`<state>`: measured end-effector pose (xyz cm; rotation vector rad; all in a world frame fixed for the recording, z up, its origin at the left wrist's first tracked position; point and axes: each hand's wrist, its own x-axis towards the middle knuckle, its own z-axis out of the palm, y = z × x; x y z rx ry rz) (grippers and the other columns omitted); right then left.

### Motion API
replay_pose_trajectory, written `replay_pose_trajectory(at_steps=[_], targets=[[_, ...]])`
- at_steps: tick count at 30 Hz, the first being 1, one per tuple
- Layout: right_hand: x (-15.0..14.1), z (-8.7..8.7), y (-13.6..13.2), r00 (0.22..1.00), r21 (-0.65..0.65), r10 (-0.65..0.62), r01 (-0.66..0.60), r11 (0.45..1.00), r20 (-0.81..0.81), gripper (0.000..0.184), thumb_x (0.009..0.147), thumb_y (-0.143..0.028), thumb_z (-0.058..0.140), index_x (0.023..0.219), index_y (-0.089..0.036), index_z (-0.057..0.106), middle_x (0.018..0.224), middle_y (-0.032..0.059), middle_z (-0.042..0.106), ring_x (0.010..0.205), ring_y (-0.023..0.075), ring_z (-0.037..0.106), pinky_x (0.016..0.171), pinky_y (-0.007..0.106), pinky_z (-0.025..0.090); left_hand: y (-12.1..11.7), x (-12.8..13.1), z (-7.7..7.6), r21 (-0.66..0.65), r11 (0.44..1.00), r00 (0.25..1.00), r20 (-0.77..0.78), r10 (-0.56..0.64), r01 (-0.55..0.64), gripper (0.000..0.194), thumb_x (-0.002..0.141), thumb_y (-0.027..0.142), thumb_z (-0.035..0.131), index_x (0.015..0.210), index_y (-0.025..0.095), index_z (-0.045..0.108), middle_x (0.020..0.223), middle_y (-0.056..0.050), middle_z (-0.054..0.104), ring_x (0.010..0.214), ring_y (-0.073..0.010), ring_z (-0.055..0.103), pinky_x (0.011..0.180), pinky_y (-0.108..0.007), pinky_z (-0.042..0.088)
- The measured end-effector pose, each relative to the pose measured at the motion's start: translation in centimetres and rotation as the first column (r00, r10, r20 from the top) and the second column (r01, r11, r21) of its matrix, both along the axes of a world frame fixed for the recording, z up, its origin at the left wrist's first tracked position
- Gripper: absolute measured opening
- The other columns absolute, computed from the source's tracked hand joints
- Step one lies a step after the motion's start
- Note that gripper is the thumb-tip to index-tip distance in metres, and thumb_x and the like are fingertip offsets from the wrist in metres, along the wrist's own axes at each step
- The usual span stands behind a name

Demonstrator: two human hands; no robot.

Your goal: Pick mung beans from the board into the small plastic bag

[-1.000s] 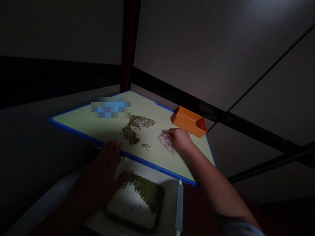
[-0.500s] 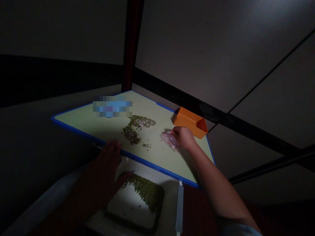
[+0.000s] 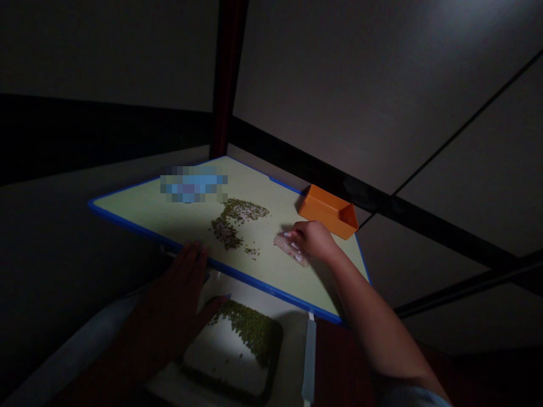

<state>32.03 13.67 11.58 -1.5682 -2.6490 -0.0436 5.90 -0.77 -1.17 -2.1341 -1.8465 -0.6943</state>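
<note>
My right hand [image 3: 313,239] is closed in a pinch over the right part of a pale board [image 3: 271,271] with a blue rim. Under and beside its fingertips is a small clear plastic bag [image 3: 292,250] with a pinkish tint; what is in it is too blurred to tell. Left of the bag, small green beans [image 3: 241,212] lie scattered among paler bits. My left hand [image 3: 180,282], in shadow, lies with its fingers stretched to the board's near edge and its thumb apart over a white bin [image 3: 297,333]. More green beans [image 3: 250,328] lie in the bin.
An orange open box [image 3: 324,206] stands at the board's back right edge. A blurred-out blue patch [image 3: 195,183] lies at the back left. Walls with a dark red post [image 3: 224,79] close in behind the board.
My right hand has shifted slightly, and the clear bag under it has turned and moved a little toward me. My left hand and the beans look unchanged.
</note>
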Motion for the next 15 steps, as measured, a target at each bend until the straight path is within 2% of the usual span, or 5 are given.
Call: replay_pose_trajectory(at_steps=[9,15], targets=[[-0.09,0.04,-0.35,0.995,-0.066,0.052,-0.058,0.996,-0.090,0.029,0.093,-0.034,0.055,0.077,-0.015,0.070,0.066,0.0031,0.065,0.054,0.0097,0.046,0.054,0.025,0.021,-0.01,-0.02,0.03,0.023,1.000,1.000,-0.011,-0.011,0.011,0.090,0.085,0.068,0.032,0.142,-0.001,0.035,0.150,-0.027,0.040,0.143,-0.0360,0.031,0.112,-0.049,0.037],[-0.67,-0.28,-0.64,0.996,-0.027,0.030,-0.033,0.999,-0.087,0.029,0.094,-0.036,0.053,0.083,-0.016,0.071,0.072,0.0054,0.069,0.060,0.0119,0.052,0.055,0.025,0.023,-0.06,0.13,0.31,0.002,1.000,1.000,-0.001,-0.013,0.013,0.087,0.087,0.065,0.029,0.142,-0.002,0.034,0.151,-0.027,0.038,0.144,-0.0353,0.030,0.111,-0.051,0.037]])
